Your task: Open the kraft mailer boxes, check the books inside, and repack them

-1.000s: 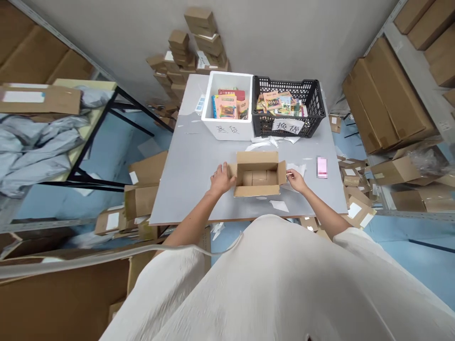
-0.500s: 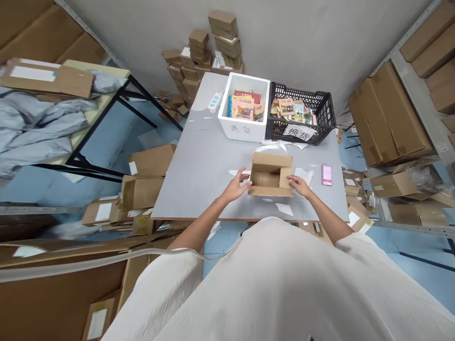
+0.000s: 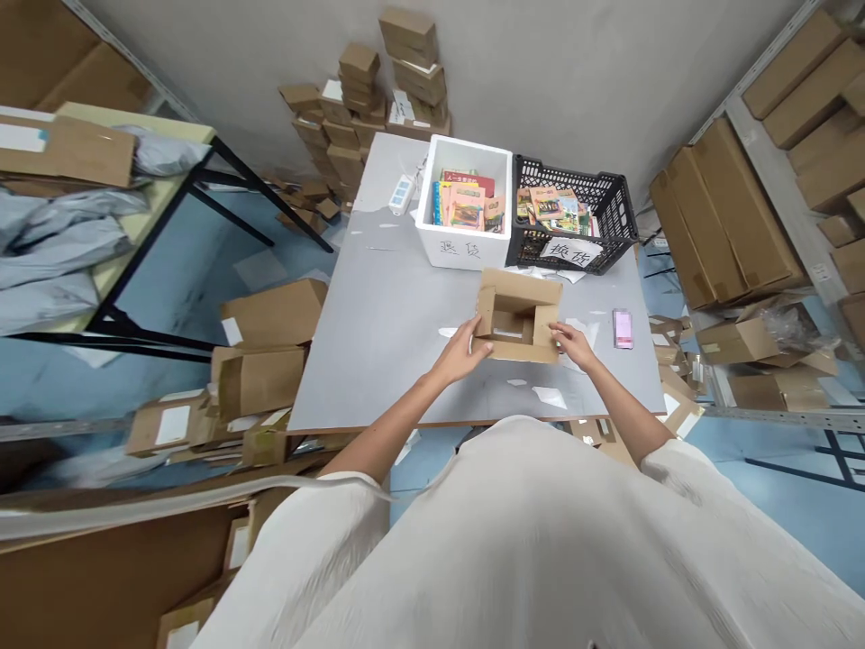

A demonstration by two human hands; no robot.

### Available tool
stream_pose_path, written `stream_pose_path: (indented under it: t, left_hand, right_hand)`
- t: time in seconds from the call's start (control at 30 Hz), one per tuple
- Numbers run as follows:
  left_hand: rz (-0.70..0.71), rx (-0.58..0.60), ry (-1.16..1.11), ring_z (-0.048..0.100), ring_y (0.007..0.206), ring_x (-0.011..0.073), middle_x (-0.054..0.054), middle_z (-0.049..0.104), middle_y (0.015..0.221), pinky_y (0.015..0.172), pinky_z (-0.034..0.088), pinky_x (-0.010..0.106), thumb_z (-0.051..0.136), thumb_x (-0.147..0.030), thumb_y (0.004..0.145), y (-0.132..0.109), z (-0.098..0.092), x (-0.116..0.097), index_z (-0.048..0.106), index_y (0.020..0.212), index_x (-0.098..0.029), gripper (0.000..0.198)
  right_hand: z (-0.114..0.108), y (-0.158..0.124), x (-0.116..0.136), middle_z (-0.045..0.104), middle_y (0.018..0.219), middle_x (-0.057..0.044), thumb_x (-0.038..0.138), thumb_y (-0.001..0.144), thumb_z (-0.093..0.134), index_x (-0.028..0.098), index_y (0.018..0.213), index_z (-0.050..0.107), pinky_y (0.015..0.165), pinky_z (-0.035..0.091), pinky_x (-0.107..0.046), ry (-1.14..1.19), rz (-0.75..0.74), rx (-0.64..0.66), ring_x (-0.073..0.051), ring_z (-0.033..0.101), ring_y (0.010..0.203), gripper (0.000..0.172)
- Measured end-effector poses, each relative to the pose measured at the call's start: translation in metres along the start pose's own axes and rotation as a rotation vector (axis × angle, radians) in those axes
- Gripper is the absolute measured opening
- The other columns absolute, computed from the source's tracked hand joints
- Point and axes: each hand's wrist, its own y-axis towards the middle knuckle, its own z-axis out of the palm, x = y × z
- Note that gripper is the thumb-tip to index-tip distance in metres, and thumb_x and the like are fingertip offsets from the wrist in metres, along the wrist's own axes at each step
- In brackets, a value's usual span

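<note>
An open brown cardboard box (image 3: 517, 315) is lifted a little off the grey table (image 3: 385, 324), tilted so its opening faces me. My left hand (image 3: 466, 347) grips its left side, fingers curled round the edge. My right hand (image 3: 571, 342) holds its right side flap. The table shows through the box's open bottom; I see nothing inside it.
A white foam bin (image 3: 465, 203) and a black plastic crate (image 3: 574, 221), both holding colourful booklets, stand at the table's far end. A pink phone (image 3: 622, 327) lies right of the box. Paper scraps dot the table. Cardboard boxes litter the floor on both sides.
The side flaps have been folded in and the box has been raised and tipped towards me. Both hands moved in onto its sides.
</note>
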Motion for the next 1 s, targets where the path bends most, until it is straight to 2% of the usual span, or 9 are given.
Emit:
stream_pose_path:
  t: [0.17, 0.3, 0.43, 0.57, 0.67, 0.77, 0.9, 1.0]
  left_hand:
    - [-0.082, -0.077, -0.009, 0.046, 0.166, 0.0354, 0.013, 0.039, 0.186, 0.134, 0.045, 0.052, 0.053, -0.065, 0.108, 0.012, -0.032, 0.015, 0.024, 0.184, -0.028, 0.090]
    - [-0.189, -0.120, -0.011, 0.042, 0.170, 0.0358, 0.015, 0.035, 0.188, 0.136, 0.043, 0.052, 0.051, -0.067, 0.108, 0.021, -0.051, 0.035, 0.020, 0.185, -0.024, 0.093]
    - [-0.257, -0.165, 0.000, 0.036, 0.173, 0.0350, 0.017, 0.034, 0.188, 0.140, 0.038, 0.051, 0.050, -0.067, 0.109, 0.032, -0.067, 0.055, 0.021, 0.184, -0.019, 0.094]
    - [-0.314, -0.165, -0.005, 0.041, 0.171, 0.0354, 0.019, 0.037, 0.186, 0.139, 0.039, 0.052, 0.049, -0.066, 0.109, 0.041, -0.076, 0.071, 0.021, 0.183, -0.019, 0.092]
    - [-0.342, -0.151, 0.002, 0.042, 0.170, 0.0369, 0.021, 0.039, 0.185, 0.138, 0.039, 0.053, 0.051, -0.064, 0.108, 0.044, -0.077, 0.076, 0.022, 0.183, -0.017, 0.093]
    - [-0.298, -0.195, 0.040, 0.039, 0.171, 0.0383, 0.021, 0.040, 0.183, 0.140, 0.035, 0.057, 0.052, -0.058, 0.108, 0.046, -0.074, 0.074, 0.026, 0.181, -0.017, 0.088]
    - [-0.196, -0.320, 0.143, 0.030, 0.174, 0.0418, 0.021, 0.036, 0.185, 0.139, 0.029, 0.069, 0.055, -0.049, 0.106, 0.051, -0.067, 0.056, 0.034, 0.178, -0.021, 0.080]
    - [-0.049, -0.373, 0.222, 0.030, 0.174, 0.0405, 0.020, 0.039, 0.184, 0.139, 0.025, 0.070, 0.053, -0.044, 0.106, 0.054, -0.058, 0.033, 0.041, 0.174, -0.024, 0.072]
  right_hand:
    - [0.038, 0.036, 0.021, 0.054, 0.175, -0.012, 0.060, 0.090, 0.081, 0.027, 0.130, 0.085, 0.106, 0.068, -0.055, 0.032, -0.035, 0.028, -0.033, 0.071, 0.133, 0.052]
    - [0.079, 0.075, 0.032, 0.063, 0.166, -0.013, 0.054, 0.088, 0.082, 0.025, 0.132, 0.083, 0.111, 0.065, -0.056, -0.007, -0.054, 0.081, -0.032, 0.072, 0.129, 0.052]
    - [0.114, 0.106, 0.038, 0.071, 0.155, -0.012, 0.051, 0.088, 0.082, 0.025, 0.133, 0.081, 0.116, 0.062, -0.057, -0.024, -0.071, 0.139, -0.030, 0.070, 0.129, 0.052]
    - [0.135, 0.123, 0.040, 0.071, 0.151, -0.012, 0.048, 0.085, 0.084, 0.025, 0.126, 0.081, 0.119, 0.059, -0.059, -0.034, -0.062, 0.161, -0.030, 0.071, 0.127, 0.046]
    - [0.139, 0.127, 0.040, 0.071, 0.150, -0.013, 0.046, 0.085, 0.084, 0.024, 0.121, 0.082, 0.123, 0.056, -0.058, -0.062, -0.073, 0.156, -0.030, 0.071, 0.129, 0.042]
    - [0.131, 0.126, 0.037, 0.070, 0.149, -0.012, 0.049, 0.086, 0.083, 0.025, 0.122, 0.082, 0.122, 0.057, -0.057, -0.101, -0.112, 0.150, -0.031, 0.070, 0.129, 0.042]
    - [0.106, 0.119, 0.027, 0.071, 0.149, -0.012, 0.050, 0.088, 0.080, 0.025, 0.124, 0.082, 0.112, 0.063, -0.054, -0.127, -0.129, 0.108, -0.029, 0.072, 0.120, 0.044]
    - [0.077, 0.109, 0.014, 0.073, 0.144, -0.013, 0.048, 0.091, 0.074, 0.023, 0.123, 0.082, 0.108, 0.064, -0.050, -0.152, -0.096, 0.049, -0.026, 0.073, 0.112, 0.041]
